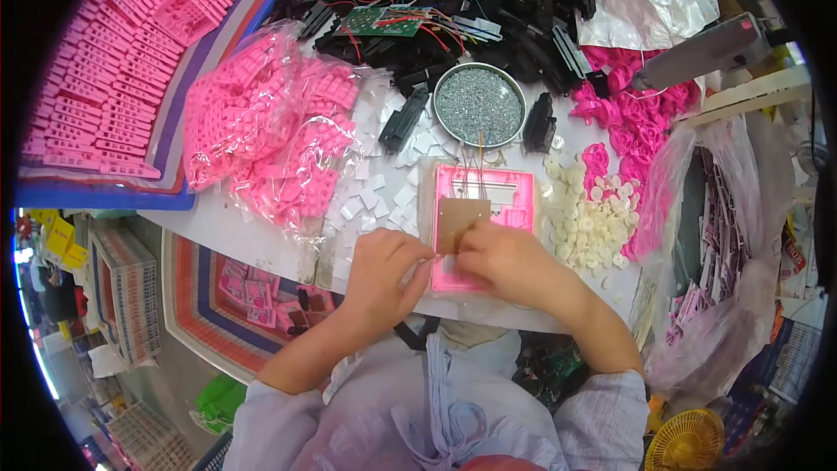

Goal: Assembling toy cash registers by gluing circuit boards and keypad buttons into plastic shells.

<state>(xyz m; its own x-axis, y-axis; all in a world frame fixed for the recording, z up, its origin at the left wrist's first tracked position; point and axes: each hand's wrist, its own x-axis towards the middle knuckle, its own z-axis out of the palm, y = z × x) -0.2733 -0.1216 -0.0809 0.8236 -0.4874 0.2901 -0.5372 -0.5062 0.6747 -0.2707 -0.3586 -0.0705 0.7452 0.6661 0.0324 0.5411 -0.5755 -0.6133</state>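
Observation:
A shallow pink plastic case [528, 201] lies open in front of me, with a brown circuit board [460, 214] inside it. Thin wires [475, 179] run from the board over the case's far edge. My left hand [388, 275] is closed, its thumb and fingertips at the case's left edge. Over the near part of the case, my right hand [501, 257] is curled with its fingers pressed together by the board's lower right corner. Whatever its fingertips hold is hidden. Beyond the case stands a round metal bowl [438, 118] full of small silver screws.
Bagged pink keypads [261, 122] and white square pieces [370, 196] lie left. Cream discs [602, 222] and magenta cords [623, 122] lie right. Black plastic parts [540, 0] and green circuit boards [379, 20] are piled behind. A blue-rimmed tray [166, 199] holds stacked pink cases.

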